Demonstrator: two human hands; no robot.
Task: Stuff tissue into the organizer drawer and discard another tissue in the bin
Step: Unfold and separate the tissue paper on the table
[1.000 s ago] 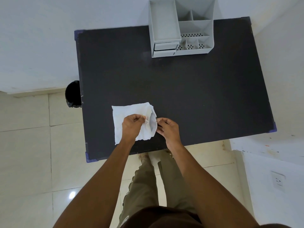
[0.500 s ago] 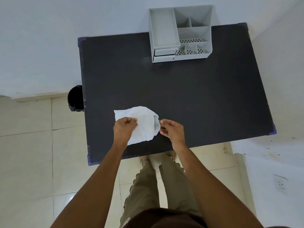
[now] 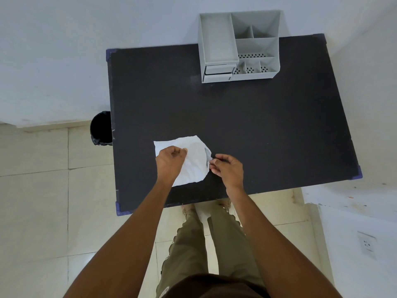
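- A white tissue [image 3: 193, 162] lay crumpled and partly spread on the near left part of the black counter [image 3: 257, 130], well short of the organizer
- The left hand [image 3: 170, 161] rested on the tissue's left half, its fingers curled in and pinching the sheet between thumb and fingertips, so it was grasping the tissue
- The right hand [image 3: 227, 168] sat just beside the tissue's right edge, thumb and fingers drawn together at a raised fold there; it appeared to nip that edge, though the contact was too small to tell for sure
- The tissue's far left corner lay flat on the counter, while its right side curled upward toward the right hand
- A grey organizer [image 3: 239, 47] stood at the far edge of the counter, against the pale wall [image 3: 86, 50], with one long open tray on its left side and several smaller compartments on its right
- Two small drawers [image 3: 218, 73] were stacked at the organizer's front left; the upper one showed a dark gap and seemed slightly pulled out
- A black bin [image 3: 101, 127] stood on the tiled floor [image 3: 34, 190] touching or just beside the counter's left edge, partly hidden by it
- The person stood at the counter's near edge, olive trousers [image 3: 189, 244] visible below the arms
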